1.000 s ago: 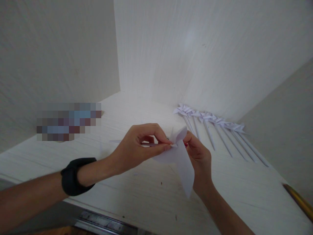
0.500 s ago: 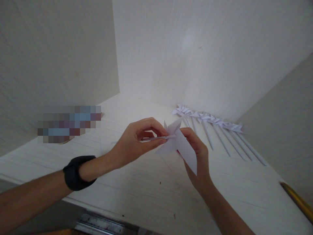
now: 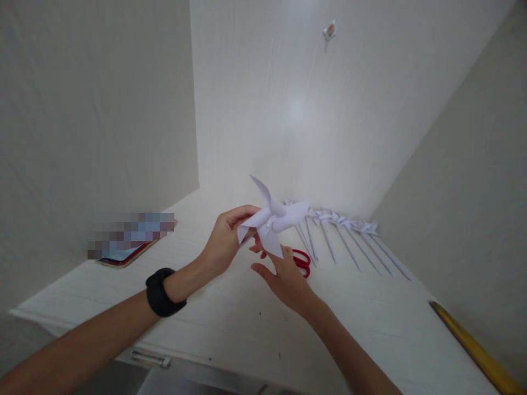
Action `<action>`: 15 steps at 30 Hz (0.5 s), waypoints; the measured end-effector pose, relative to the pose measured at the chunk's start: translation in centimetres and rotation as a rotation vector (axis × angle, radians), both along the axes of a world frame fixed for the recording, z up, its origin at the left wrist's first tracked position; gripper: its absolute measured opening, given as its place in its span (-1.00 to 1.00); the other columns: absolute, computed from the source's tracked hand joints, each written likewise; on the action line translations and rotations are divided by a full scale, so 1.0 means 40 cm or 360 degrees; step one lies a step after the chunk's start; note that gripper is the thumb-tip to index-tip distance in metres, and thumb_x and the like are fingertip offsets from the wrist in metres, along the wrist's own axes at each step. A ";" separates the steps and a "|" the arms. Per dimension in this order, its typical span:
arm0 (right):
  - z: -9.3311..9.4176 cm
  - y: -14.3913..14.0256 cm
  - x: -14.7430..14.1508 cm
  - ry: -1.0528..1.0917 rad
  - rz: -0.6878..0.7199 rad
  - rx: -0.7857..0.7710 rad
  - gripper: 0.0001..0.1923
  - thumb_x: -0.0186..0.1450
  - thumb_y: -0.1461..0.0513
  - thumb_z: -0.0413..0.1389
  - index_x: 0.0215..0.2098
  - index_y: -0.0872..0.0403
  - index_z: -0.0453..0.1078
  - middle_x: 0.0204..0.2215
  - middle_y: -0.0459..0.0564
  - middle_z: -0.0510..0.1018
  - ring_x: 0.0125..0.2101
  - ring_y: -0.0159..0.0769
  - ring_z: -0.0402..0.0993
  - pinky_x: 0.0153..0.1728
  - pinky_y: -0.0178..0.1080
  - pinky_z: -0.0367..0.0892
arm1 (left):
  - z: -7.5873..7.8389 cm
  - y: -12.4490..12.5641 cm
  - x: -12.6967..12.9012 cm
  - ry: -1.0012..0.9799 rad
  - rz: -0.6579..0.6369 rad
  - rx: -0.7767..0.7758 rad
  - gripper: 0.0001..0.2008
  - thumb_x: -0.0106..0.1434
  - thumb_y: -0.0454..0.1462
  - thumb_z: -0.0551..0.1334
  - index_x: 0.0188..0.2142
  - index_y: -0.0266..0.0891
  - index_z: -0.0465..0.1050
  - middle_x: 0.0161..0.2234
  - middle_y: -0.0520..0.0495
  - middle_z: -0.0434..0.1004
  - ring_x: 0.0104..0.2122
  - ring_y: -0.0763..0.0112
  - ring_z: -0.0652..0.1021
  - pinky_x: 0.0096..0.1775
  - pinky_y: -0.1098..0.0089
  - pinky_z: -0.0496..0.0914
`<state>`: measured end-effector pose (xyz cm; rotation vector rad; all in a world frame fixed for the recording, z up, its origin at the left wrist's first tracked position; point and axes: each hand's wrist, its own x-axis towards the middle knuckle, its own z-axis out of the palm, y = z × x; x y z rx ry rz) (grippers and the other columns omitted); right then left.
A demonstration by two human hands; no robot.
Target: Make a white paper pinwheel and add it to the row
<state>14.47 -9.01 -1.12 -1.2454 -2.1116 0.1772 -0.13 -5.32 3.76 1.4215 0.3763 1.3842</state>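
Note:
A white paper pinwheel [image 3: 272,219] is held up above the white table [image 3: 362,318], its four blades spread. My left hand [image 3: 224,241], with a black band on the wrist, pinches the pinwheel from behind on its left side. Just below the pinwheel, my right hand [image 3: 284,277] is open with fingers spread, its fingertips close to the lowest blade. Whether they touch it I cannot tell.
Red-handled scissors [image 3: 302,260] lie on the table just behind my right hand. Several finished paper pinwheels on sticks [image 3: 346,236] lie in a row by the back wall. A blurred flat object [image 3: 127,241] rests at the left. A yellow rod [image 3: 473,348] crosses the right corner.
The pinwheel has been raised and turned so its blades face me. My right hand let go of it and dropped below, uncovering the scissors. The view tilted upward.

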 end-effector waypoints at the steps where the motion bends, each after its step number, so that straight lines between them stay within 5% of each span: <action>1: 0.000 -0.008 -0.006 0.0049 -0.0011 0.0014 -0.67 0.26 0.15 0.08 -0.03 0.08 0.33 -0.10 0.12 0.46 -0.10 -0.14 0.34 -0.09 -0.09 0.22 | 0.008 -0.013 0.008 -0.0025 -0.0031 -0.0061 -0.90 0.08 -0.30 0.29 -0.36 -0.23 0.53 -0.63 0.09 0.36 -0.64 0.57 0.34 -0.59 0.55 0.25; 4: 0.001 -0.028 -0.021 0.0252 0.0047 0.0052 -0.68 0.27 0.15 0.07 -0.03 0.07 0.30 -0.10 0.09 0.46 -0.10 -0.19 0.36 -0.07 -0.14 0.22 | 0.026 -0.051 0.035 -0.0154 -0.0093 -0.0232 -0.88 0.09 -0.30 0.27 -0.33 -0.22 0.51 -0.69 0.14 0.26 -0.69 0.58 0.26 -0.62 0.54 0.19; 7: 0.004 -0.046 -0.030 0.0313 0.0127 -0.0017 -0.86 0.31 0.22 0.01 -0.32 0.08 0.38 -0.33 -0.02 0.53 -0.26 -0.30 0.42 -0.20 -0.27 0.26 | 0.039 -0.072 0.062 -0.0321 -0.0075 -0.0316 -0.83 0.02 -0.32 0.31 -0.32 -0.24 0.49 -0.53 0.07 0.43 -0.57 0.55 0.37 -0.54 0.54 0.24; 15: -0.014 -0.064 -0.003 0.0276 -0.0059 0.0114 -0.70 0.34 0.30 -0.10 -0.45 0.10 0.39 -0.53 -0.09 0.48 -0.46 -0.39 0.41 -0.38 -0.37 0.22 | 0.035 -0.053 0.076 -0.0239 -0.0152 -0.0333 -0.77 0.09 -0.19 0.30 -0.26 -0.24 0.50 -0.20 -0.11 0.54 -0.20 0.33 0.51 -0.12 0.32 0.37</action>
